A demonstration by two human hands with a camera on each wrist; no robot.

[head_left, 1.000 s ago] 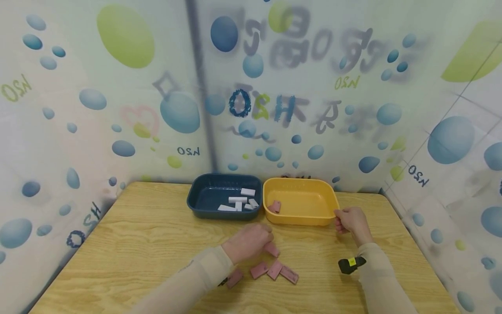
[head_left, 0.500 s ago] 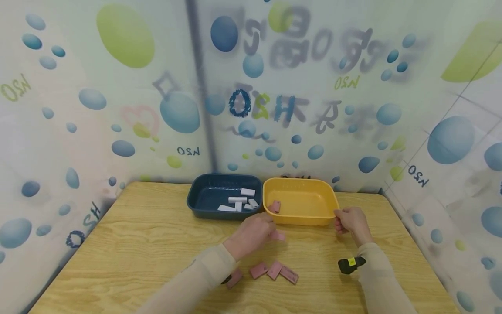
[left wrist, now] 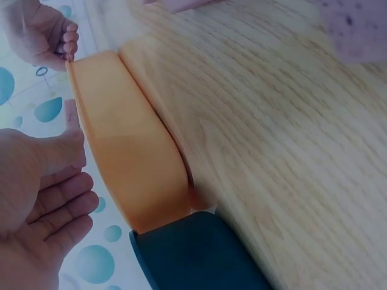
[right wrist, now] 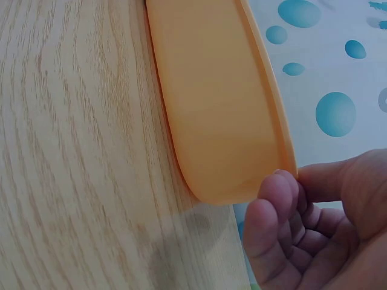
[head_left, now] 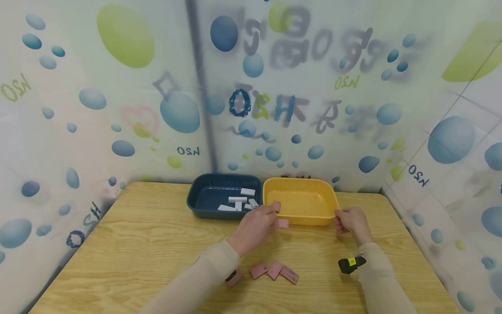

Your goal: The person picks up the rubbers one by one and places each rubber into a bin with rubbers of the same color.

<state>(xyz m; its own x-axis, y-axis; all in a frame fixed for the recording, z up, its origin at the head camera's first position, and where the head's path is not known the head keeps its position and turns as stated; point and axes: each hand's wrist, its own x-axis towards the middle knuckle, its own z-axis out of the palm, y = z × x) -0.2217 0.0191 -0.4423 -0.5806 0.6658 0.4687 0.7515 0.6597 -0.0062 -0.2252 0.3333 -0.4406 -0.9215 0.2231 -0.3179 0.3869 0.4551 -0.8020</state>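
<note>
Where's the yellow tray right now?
In the head view, the yellow tray sits right of centre near the far edge of the table, beside the blue tray, the right hand pinching its near right corner.

Pink block (head_left: 282,223): oblong, held by left hand (head_left: 254,230) near yellow tray (head_left: 305,204); tray upright, rounded, right hand (head_left: 351,221) pinching its rim.

On this wooden table (head_left: 157,244) we see a blue tray (head_left: 209,198) and a yellow tray (head_left: 303,205) beyond the left hand (head_left: 254,227), and pink blocks (head_left: 275,270) behind it.
</note>
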